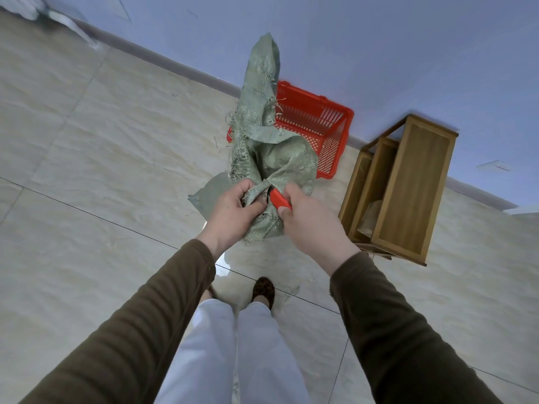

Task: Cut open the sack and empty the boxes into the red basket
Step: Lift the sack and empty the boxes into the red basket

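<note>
Floor tiles (87, 147), pale and marbled, fill the left of the head view, with the blue wall (379, 53) meeting them along a skirting line. Moving right, the left hand (233, 211) has its fingers curled tight into a bunched fold of the green woven sack (262, 112), which is held up off the floor, its frayed, ragged edge hanging loose on the left side and a long flap pointing up toward the wall. Just right of that grip, the right hand (306, 220) is closed round a red cutter (279, 200), whose tip sits against the gathered fabric between the two hands; the blade itself is too hidden to make out. Behind the sack, partly covered by it, the red basket (320, 123) stands on the floor near the wall, and what shows of its inside holds no boxes. Further right is a wooden cabinet (414, 188).

As a judgement: the cutting step is in hand and partly done, since the sack is already torn and frayed, but no boxes are visible anywhere, so whether any remain inside cannot be told. Emptying them into the basket appears yet to be done.
</note>
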{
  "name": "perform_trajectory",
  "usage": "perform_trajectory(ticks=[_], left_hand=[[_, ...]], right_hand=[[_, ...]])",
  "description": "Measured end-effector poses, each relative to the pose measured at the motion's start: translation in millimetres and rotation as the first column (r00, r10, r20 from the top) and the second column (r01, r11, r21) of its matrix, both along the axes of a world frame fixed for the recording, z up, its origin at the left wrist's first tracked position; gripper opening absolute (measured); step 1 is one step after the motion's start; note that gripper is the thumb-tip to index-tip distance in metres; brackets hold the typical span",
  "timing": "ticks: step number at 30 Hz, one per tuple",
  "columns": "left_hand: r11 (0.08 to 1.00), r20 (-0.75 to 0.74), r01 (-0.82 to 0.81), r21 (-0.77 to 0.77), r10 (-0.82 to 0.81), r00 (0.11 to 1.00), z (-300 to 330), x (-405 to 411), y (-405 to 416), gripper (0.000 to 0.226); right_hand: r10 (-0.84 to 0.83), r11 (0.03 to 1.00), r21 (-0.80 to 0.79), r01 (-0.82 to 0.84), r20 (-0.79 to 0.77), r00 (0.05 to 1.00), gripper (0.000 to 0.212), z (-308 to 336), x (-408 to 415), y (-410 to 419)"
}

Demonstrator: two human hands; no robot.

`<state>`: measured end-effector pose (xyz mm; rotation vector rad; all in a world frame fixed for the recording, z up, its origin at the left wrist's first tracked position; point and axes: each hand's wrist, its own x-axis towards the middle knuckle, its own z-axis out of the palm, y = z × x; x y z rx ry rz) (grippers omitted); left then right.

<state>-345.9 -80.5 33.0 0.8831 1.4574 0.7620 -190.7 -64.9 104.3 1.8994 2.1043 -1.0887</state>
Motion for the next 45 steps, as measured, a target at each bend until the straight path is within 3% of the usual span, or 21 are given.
perform_trajectory(ticks=[4,9,12,15,18,22,25,28,32,35,38,39,41,43,45], left_hand=[[1.000,0.131,-0.017,-0.024,0.020,0.991,-1.3,1.1,-0.6,0.019],[0.999,0.093,0.038,-0.002,-0.037,0.995,-8.7,6.0,0.4,0.027],[0.997,0.113,0.072,-0.032,-0.068,0.991,-12.8,3.2,0.1,0.050],[0.982,0.145,0.170,-0.082,-0.157,0.977,-21.1,2.6,1.9,0.031],[0.988,0.019,0.136,-0.067,-0.135,0.991,-29.3,9.8,2.9,0.035],[0.990,-0.211,0.144,-0.014,-0.143,0.967,-35.8,6.9,11.0,0.031],[0.979,-0.389,0.204,0.012,-0.183,0.903,-30.2,2.4,32.3,0.014],[0.971,-0.581,0.205,-0.122,-0.238,0.778,-32.7,-14.2,27.1,0.014],[0.995,-0.284,0.047,-0.086,-0.070,0.956,-25.6,-7.8,19.2,0.024],[0.999,-0.216,0.040,-0.030,-0.046,0.975,-14.8,-5.6,28.2,0.033],[0.997,-0.222,0.078,-0.015,-0.079,0.972,-12.5,-9.8,21.6,0.031],[0.997,-0.215,0.077,-0.008,-0.076,0.974,-12.1,-11.7,17.7,0.028],[0.997,-0.206,0.071,0.013,-0.067,0.976,-7.8,-12.5,13.3,0.022],[0.996,-0.188,0.084,0.011,-0.081,0.979,-4.1,-13.2,10.8,0.020],[0.995,-0.193,0.098,0.002,-0.096,0.977,-1.7,-15.6,10.1,0.039]], right_hand=[[-0.074,0.997,0.032,0.074,-0.026,0.997,0.013,-8.7,-0.1,-5.9],[-0.131,0.991,-0.023,0.131,-0.020,0.991,0.021,-18.9,0.3,-5.1],[-0.123,0.991,-0.065,0.118,-0.078,0.989,0.020,-20.5,-1.5,-3.3],[-0.213,0.969,-0.161,0.188,-0.156,0.965,0.020,-21.8,-0.8,-5.2],[-0.255,0.962,-0.137,0.237,-0.134,0.958,0.022,-24.7,2.5,-3.2],[-0.119,0.993,0.002,0.119,-0.011,0.993,0.023,-16.7,9.3,-4.5],[-0.077,0.992,0.106,0.069,0.070,0.995,0.022,-1.2,13.1,-6.0],[-0.222,0.919,0.323,0.225,-0.048,0.974,0.016,25.9,20.9,23.4],[-0.049,0.990,0.131,0.055,-0.052,0.997,0.014,31.6,18.7,28.8],[-0.136,0.967,0.188,0.173,-0.195,0.971,0.022,16.8,6.1,7.2],[-0.245,0.875,0.336,0.348,-0.313,0.918,0.020,-0.8,0.2,6.9],[-0.266,0.836,0.393,0.382,-0.319,0.910,0.025,-4.4,-2.4,8.5],[-0.290,0.801,0.427,0.420,-0.337,0.896,0.054,-11.5,-7.0,11.6],[-0.334,0.831,0.315,0.459,-0.377,0.864,0.080,-17.9,-9.4,19.6],[-0.398,0.865,0.124,0.485,-0.419,0.816,0.084,-21.1,-11.5,28.2]])
